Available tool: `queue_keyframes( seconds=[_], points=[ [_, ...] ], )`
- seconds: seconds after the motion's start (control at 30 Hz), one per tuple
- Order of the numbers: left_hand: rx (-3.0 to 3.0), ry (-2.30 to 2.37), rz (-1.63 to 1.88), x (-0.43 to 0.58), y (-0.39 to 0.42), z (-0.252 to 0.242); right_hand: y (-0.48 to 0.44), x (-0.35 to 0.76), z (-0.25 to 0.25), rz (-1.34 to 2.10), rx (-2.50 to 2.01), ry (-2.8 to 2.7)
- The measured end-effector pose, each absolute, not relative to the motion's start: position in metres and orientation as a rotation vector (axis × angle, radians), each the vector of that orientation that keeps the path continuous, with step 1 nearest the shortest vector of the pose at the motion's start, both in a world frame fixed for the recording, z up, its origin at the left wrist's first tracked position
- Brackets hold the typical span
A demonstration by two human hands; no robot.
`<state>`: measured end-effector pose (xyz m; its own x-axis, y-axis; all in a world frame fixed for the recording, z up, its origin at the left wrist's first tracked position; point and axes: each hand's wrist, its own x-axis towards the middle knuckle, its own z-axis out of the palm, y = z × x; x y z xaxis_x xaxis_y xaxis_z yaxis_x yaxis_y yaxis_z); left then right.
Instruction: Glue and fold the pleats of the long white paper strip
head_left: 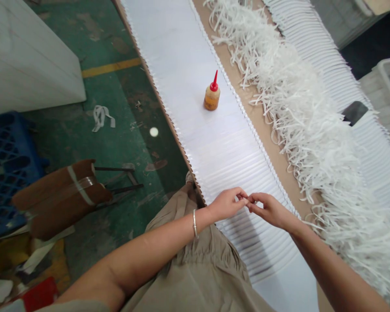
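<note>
My left hand (229, 202) and my right hand (267, 209) meet above a long white layered sheet with raised ridges (253, 249) on the table. Thumb and fingers of both are closed in a pinch, fingertips touching or nearly so. Whatever lies between them, if anything, is too small to make out. A bracelet circles my left wrist. Farther along the white surface stands a small bottle (211, 99) of amber liquid, upright, with a red pointed nozzle.
A long heap of white strips (295, 99) lies to the right on brown board, beside another ridged white row (377, 160) with a dark object (355, 112). On the left are a stool with a brown cover (63, 197), a blue plastic crate (9, 164) and scraps on the green floor.
</note>
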<state>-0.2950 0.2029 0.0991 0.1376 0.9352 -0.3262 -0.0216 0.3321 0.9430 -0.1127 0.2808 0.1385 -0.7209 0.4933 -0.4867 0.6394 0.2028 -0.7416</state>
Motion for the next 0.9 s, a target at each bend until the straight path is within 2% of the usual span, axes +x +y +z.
queue_keyframes(
  seconds=[0.27, 0.53, 0.9],
  points=[
    [0.78, 1.191, 0.678, -0.349, 0.175, 0.083, 0.283, -0.134, 0.125, -1.617, 1.145, 2.228],
    [0.654, 1.465, 0.846, -0.386, 0.152, 0.04, 0.327, -0.118, 0.099, -1.473, 1.269, 2.223],
    [0.659, 1.813, 0.87, -0.399, 0.176, 0.013, 0.403, -0.088, 0.068, -1.116, 1.536, 2.314]
  ],
)
